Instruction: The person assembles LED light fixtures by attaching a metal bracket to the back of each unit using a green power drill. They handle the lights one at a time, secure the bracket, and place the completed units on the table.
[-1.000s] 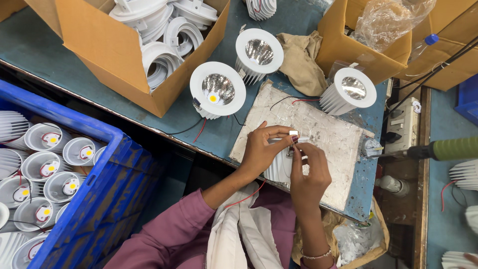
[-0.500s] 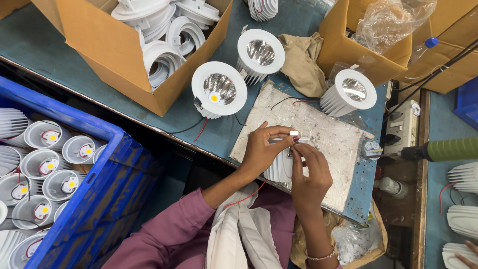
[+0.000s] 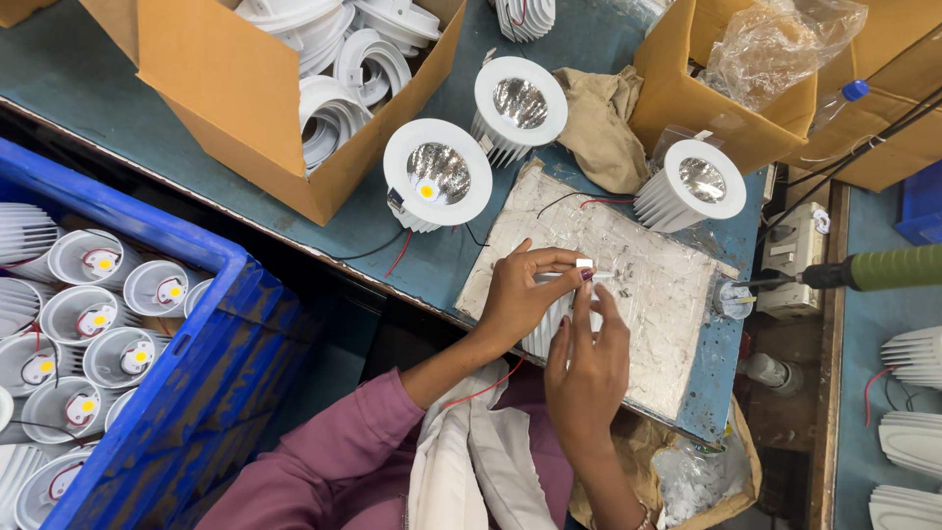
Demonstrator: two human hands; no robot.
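Teal workbench with scuffed white board; left hand fingers pinch small white connector above board; right hand fingers curl around ribbed white lamp body; finished lamps nearby; blue crate at left.

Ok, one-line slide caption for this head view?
Left hand and right hand pinch a small white connector over a finned lamp housing on the work board.
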